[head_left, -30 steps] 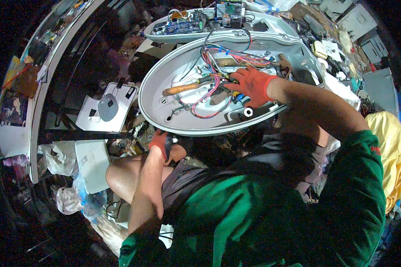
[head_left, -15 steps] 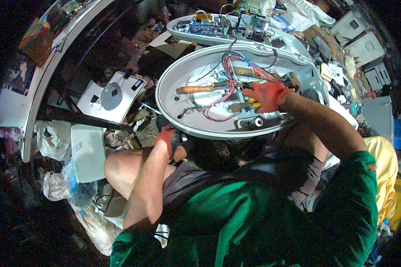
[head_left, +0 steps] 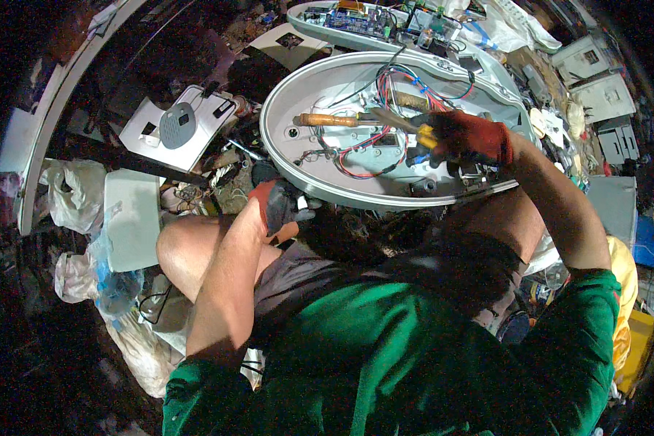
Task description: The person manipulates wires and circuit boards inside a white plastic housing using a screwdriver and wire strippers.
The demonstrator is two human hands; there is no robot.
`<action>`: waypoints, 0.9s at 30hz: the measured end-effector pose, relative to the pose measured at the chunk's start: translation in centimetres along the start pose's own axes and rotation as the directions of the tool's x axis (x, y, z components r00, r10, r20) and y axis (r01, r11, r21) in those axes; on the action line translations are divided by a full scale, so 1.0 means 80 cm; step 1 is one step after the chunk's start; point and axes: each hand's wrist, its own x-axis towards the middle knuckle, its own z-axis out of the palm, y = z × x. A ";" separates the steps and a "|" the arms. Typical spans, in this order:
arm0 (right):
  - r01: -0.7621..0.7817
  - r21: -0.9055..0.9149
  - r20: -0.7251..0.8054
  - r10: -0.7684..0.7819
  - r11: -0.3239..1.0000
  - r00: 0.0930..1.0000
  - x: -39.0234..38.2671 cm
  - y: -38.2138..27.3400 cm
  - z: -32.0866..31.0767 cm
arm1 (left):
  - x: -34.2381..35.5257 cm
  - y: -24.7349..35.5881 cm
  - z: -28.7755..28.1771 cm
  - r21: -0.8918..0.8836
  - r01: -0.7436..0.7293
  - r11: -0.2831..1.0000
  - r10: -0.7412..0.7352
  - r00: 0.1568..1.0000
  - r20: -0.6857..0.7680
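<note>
And here's the right hand in its red and dark work glove (head_left: 474, 138), right of centre, fingers wrapped round the yellow-handled tool with a flat, tapered metal blade (head_left: 394, 120). The tool sits over the middle of the big grey oval plastic shell (head_left: 270, 138), its tip aimed upper left, and there's the danger! Just behind that blade, a tangle of thin red, blue and black wires (head_left: 408, 81); a careless sweep could hook a strand, nick its insulation or pull one loose.

Look at the shell's interior, left of centre: the tool with a rounded orange-brown wooden handle (head_left: 328, 120) appears loose, so a knock or a tipped shell might send it rolling into the wiring. Up top, a black cable seems to cross to the grey shallow plastic half (head_left: 327, 36) with its blue circuit board (head_left: 365, 26); shift one half alone and that cable could be strained.

Lower left of the shell, the left hand in a matching red and dark glove (head_left: 280, 206) has curled fingers beside a small white object (head_left: 302, 203). Is it pinching that? I can't tell, nor whether it touches the rim; if nothing steadies the shell, pushing hard on one side could tilt it.
</note>
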 end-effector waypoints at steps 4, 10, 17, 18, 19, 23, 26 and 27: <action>0.294 -0.306 0.067 -0.288 0.905 0.955 0.033 0.021 0.018 | 0.043 -0.022 -0.034 -0.001 0.041 0.999 -0.041 0.997 0.063; 0.293 -0.489 0.201 -0.221 0.822 0.954 0.056 -0.042 0.065 | 0.061 -0.031 -0.023 0.041 0.036 0.999 -0.042 0.986 0.164; 0.100 -0.482 0.219 0.010 0.870 0.976 0.089 -0.067 0.085 | -0.001 0.002 0.006 0.048 0.013 0.999 -0.020 0.989 0.145; 0.206 -0.478 0.307 -0.057 0.854 0.950 0.102 -0.061 0.084 | -0.001 0.003 0.009 -0.089 0.089 0.992 -0.078 0.990 0.120; 0.188 -0.426 0.346 -0.033 0.885 0.938 0.109 -0.051 0.078 | 0.006 -0.002 0.007 -0.056 0.054 0.997 -0.045 0.987 0.152; 0.295 -0.451 0.406 -0.100 0.842 0.908 0.128 -0.050 0.084 | 0.046 -0.030 -0.036 0.065 -0.003 0.998 -0.010 0.980 0.197; 0.339 -0.485 0.398 -0.142 0.806 0.906 0.139 -0.042 0.086 | 0.042 -0.031 -0.037 0.094 -0.027 0.995 0.006 0.976 0.217; 0.344 -0.508 0.404 -0.135 0.790 0.905 0.139 -0.039 0.085 | 0.036 -0.028 -0.030 0.199 -0.090 0.976 0.038 0.968 0.249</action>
